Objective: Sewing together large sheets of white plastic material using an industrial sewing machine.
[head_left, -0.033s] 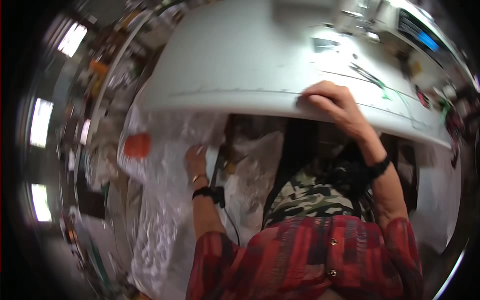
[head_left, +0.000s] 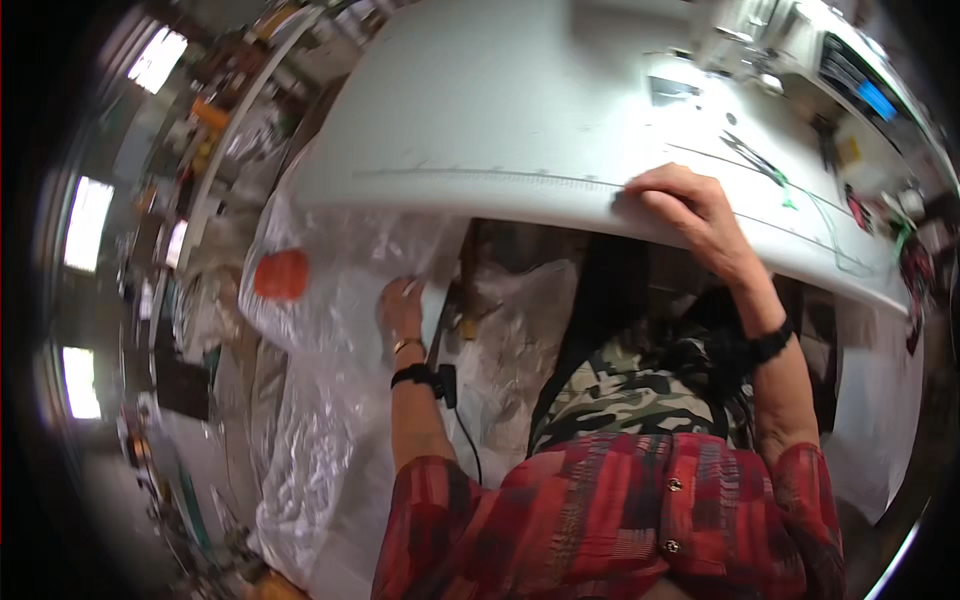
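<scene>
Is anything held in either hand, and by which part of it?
It cannot be told: the right hand curls at the sewing table edge; the left hand is over plastic sheeting; both palms are hidden.

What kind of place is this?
It looks like a sewing workshop: there's what seems to be a sewing machine with a lit screen, a white worktable with ruler markings, and green thread.

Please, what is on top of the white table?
A sewing machine, dark snips and, at the near edge, the right hand; what the hand covers cannot be seen.
</scene>
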Demonstrator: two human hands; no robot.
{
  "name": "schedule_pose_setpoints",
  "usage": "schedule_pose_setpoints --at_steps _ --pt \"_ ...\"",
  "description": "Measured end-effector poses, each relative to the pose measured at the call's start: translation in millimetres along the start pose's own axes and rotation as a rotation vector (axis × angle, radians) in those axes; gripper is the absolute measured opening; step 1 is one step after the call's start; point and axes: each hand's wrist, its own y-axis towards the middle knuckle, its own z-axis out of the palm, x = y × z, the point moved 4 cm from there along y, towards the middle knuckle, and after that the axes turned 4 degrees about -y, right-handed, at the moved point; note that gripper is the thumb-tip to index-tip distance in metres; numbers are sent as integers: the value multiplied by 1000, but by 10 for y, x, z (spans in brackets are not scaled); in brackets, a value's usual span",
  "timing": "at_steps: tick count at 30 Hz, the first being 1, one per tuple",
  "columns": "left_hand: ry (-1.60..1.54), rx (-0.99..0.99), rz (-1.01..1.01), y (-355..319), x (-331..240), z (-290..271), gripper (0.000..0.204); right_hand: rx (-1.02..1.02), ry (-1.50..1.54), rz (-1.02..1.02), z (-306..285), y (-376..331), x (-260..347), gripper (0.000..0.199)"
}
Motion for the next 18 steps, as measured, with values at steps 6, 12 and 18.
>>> schedule_pose_setpoints --at_steps 6,12,18 --pt "-75 4 -152 99 -95 196 18 69 -30 45 6 40 183 19" --pt "-22 76 -273 143 -118 281 18 50 49 183 14 -32 73 22" --pt "15 69 -154 61 -255 184 14 49 8 200 28 -44 122 25"
